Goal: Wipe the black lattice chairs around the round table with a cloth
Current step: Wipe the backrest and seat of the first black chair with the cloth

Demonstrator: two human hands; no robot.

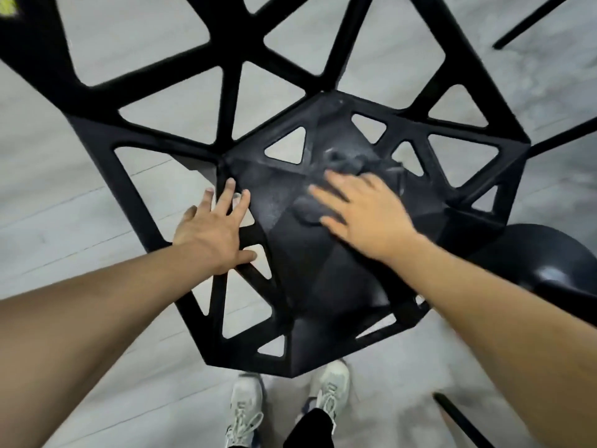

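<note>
Pale grey plank flooring (74, 202) is showing through every opening of the frame, and a pair of white laced trainers (245, 412) is standing at the bottom centre, just below the seat's front edge. A rounded black surface (549, 253) is lying at the right edge of the frame, touching or overlapping the chair's corner — which one cannot be told. Thin black bars (542, 17) are crossing the upper right and lower right corners.

The black lattice chair (323, 279) is filling the centre and top of the frame: a faceted solid seat ringed by triangular cut-outs, with the open-web back rising toward the upper left. Faint pale smears are showing on the seat near its middle.

The left hand (213, 234) is lying flat, fingers spread and straight, on the seat's left-side struts. The right hand (361, 211) is pressing with extended fingers on a dark cloth (349, 163) — bunched, motion-blurred, on the seat's centre.
</note>
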